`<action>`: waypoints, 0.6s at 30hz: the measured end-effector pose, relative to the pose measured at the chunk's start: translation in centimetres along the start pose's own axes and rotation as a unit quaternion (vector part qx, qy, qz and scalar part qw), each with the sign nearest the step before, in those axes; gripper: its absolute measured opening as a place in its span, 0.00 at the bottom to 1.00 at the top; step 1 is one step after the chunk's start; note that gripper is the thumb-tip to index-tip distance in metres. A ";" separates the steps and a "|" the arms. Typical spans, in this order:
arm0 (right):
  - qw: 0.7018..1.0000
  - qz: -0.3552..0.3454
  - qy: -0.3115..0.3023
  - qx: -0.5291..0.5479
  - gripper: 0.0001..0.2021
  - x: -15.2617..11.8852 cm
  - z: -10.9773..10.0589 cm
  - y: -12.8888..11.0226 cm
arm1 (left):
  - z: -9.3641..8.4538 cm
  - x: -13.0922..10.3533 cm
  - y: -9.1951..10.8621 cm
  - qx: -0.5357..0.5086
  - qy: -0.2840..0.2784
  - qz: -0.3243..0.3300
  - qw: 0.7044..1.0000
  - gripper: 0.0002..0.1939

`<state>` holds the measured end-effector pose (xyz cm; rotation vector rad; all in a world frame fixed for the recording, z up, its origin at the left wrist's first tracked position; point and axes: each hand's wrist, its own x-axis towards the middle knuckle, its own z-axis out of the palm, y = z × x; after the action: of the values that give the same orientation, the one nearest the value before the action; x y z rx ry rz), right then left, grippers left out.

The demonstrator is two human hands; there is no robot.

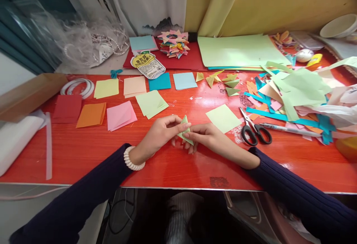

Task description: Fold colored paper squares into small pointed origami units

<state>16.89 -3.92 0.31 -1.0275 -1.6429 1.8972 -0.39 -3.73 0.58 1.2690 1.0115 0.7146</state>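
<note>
Between my two hands is a small folded piece of light green paper (pixel 184 129), held above the red table. My left hand (pixel 158 134), with a beaded white band at the wrist, pinches its upper left side. My right hand (pixel 209 136) grips its lower right part between thumb and fingers. Some fingertips are hidden behind the paper. A flat light green square (pixel 223 118) lies just beyond my right hand. Past my left hand rests a stack of light green squares (pixel 152 103). Several small folded yellow and green paper pieces (pixel 232 84) sit farther back.
Black-handled scissors (pixel 254 128) and a pen (pixel 290 128) lie at right, beside a heap of paper scraps (pixel 301 87). Coloured square stacks, including pink (pixel 121 115) and orange (pixel 91 115), spread across the left. Large green sheets (pixel 240 50) and a layered paper-star pile (pixel 174 45) are at the back.
</note>
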 end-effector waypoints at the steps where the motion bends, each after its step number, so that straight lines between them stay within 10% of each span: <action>1: 1.000 0.001 -0.009 -0.006 0.15 0.0 0.0 0.0 | -0.1 0.0 -0.1 0.000 -0.003 -0.002 1.000 0.14; 10: 0.956 -0.110 0.091 -0.257 0.12 -0.3 -0.3 0.4 | -0.5 0.0 0.2 0.013 0.019 -0.010 1.000 0.15; 13: 0.968 -0.055 0.170 -0.177 0.18 -0.2 -0.5 0.3 | -0.6 -0.3 0.3 0.079 0.136 0.102 0.982 0.12; 18: 0.990 0.067 0.011 0.121 0.28 -0.4 -0.2 -0.3 | -0.8 -1.1 -0.1 0.299 0.199 0.381 0.852 0.03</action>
<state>17.21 -4.03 0.73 -1.0761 -1.3185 2.1023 -1.58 -4.39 0.71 2.1862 1.0945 1.3805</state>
